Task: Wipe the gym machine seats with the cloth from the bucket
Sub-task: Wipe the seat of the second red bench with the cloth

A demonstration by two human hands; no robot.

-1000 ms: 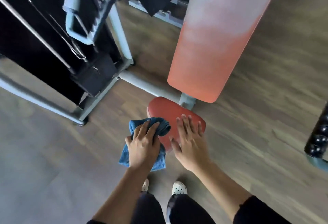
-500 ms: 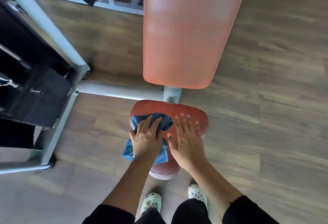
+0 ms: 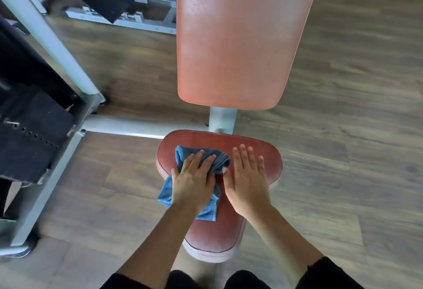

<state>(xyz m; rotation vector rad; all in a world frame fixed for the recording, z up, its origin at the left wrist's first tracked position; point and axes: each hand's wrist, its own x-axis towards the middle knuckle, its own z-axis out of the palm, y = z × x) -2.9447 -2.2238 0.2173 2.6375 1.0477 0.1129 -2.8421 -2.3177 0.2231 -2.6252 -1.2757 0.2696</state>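
Looking straight down on the dark red seat [image 3: 229,142]. Pressing the blue cloth [image 3: 219,161] onto its left half with the left hand [image 3: 193,181]: flat palm, straight spread fingers, no clench, no pinch on the fabric. Bunched up at the far end past the fingertips, hanging off the seat's left edge and trailing back toward the near side under the wrist. Just to the right, resting the right hand [image 3: 246,183] flat on the bare vinyl, released, fingers together and pointing far, thumb just beside the cloth. Beyond the seat, up to the paler orange-red backrest [image 3: 235,43] on its grey post [image 3: 223,119]. Off to the left, along a grey frame tube [image 3: 128,126] to black weight plates [image 3: 29,142]. Under everything, wood-look floor [image 3: 343,128]. At the near edge, dark sleeves [image 3: 332,275].
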